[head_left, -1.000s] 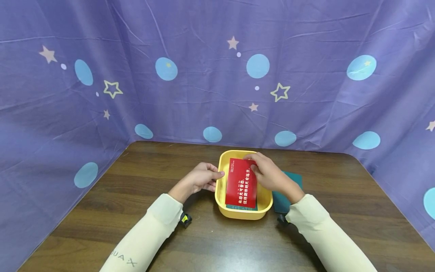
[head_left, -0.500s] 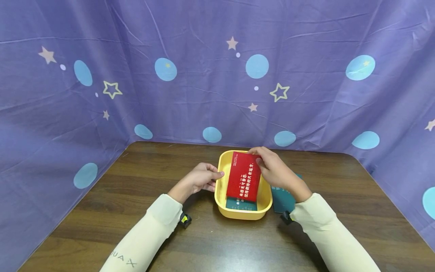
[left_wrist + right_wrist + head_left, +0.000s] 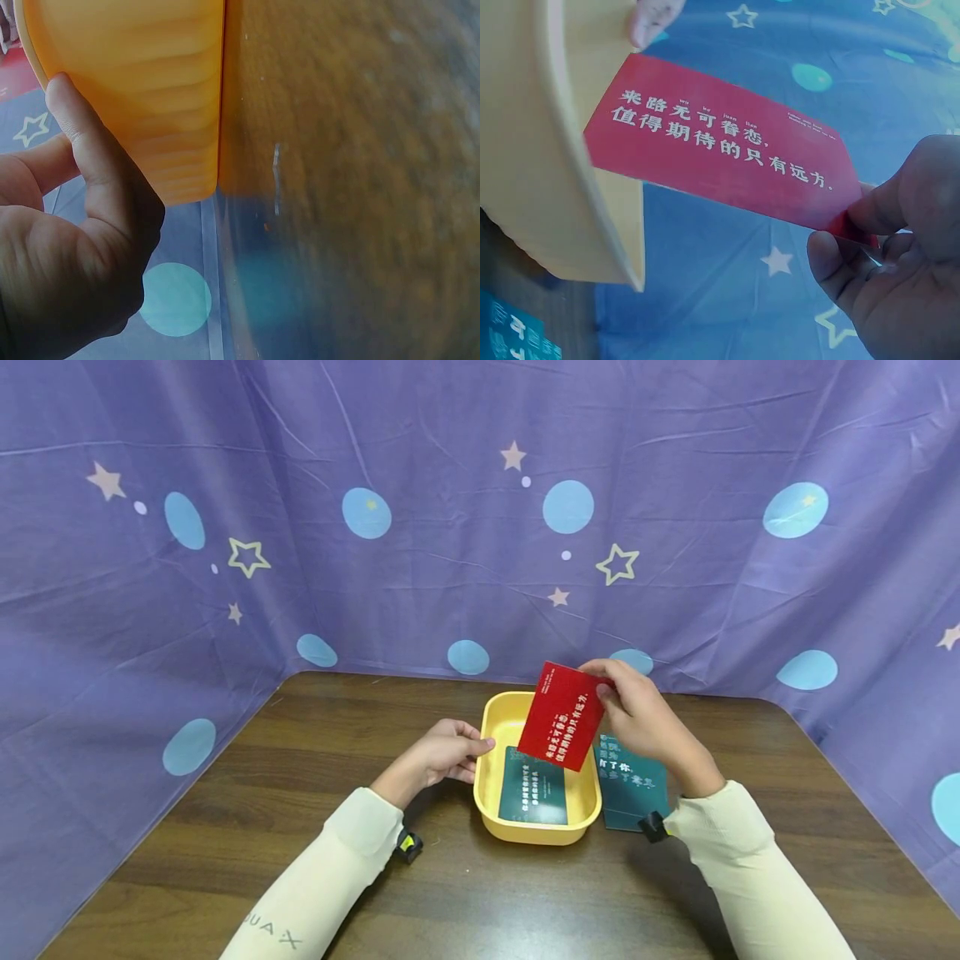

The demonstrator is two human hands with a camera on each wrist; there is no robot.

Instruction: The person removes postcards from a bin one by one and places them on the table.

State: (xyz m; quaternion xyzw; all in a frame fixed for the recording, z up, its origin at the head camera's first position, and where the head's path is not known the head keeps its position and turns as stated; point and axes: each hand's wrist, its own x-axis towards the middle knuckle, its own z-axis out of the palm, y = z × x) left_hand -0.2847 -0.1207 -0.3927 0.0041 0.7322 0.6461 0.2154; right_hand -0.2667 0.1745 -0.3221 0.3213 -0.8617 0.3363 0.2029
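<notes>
My right hand pinches a red card with white lettering by its right edge, tilted over the right rim of a yellow plastic tub. In the right wrist view the card is held at one corner between thumb and fingers. My left hand holds the tub's left rim, its thumb at the top edge. The left wrist view shows a fingertip of the left hand against the rim of the tub. Inside the tub lies a dark green card with white lettering.
Right of the tub, dark green cards with light lettering lie on the brown wooden table, partly under my right wrist. A purple curtain with stars and blue dots hangs behind and beside the table.
My right hand has lifted the red card up and to the right out of the tub, uncovering the green card beneath. The left hand has stayed at the tub's rim.
</notes>
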